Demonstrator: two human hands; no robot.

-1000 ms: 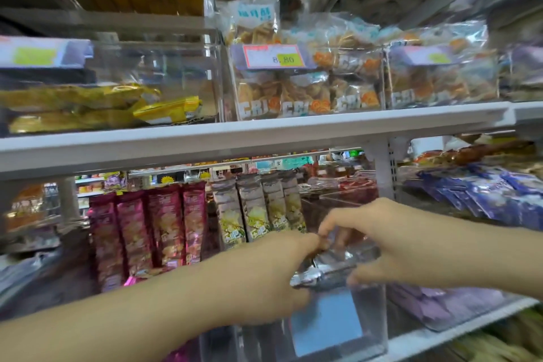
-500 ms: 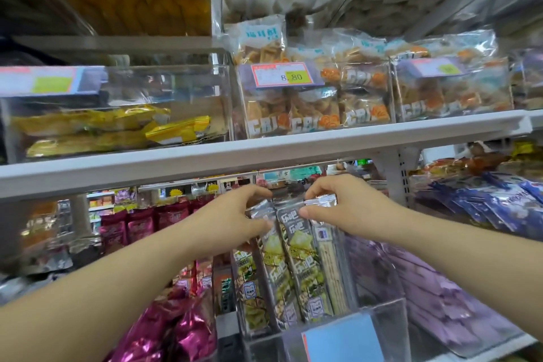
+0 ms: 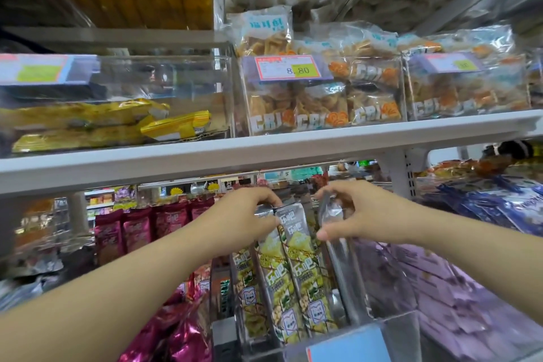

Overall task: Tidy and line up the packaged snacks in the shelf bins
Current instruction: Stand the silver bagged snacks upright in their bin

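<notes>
Right hand [image 3: 367, 214] drew silver pack [image 3: 340, 267] aside, grip clamped; left hand [image 3: 246, 220] pinches green packs [image 3: 293, 267] (price tag [image 3: 289, 67] 8.80).

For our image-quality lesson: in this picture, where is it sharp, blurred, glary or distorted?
Head view: sharp at the price tag and green packets; blurred at the pink packets lower left and purple packets right; glare on the clear bin; the shelf edge slants and bows slightly, likely wide-lens distortion.
</notes>
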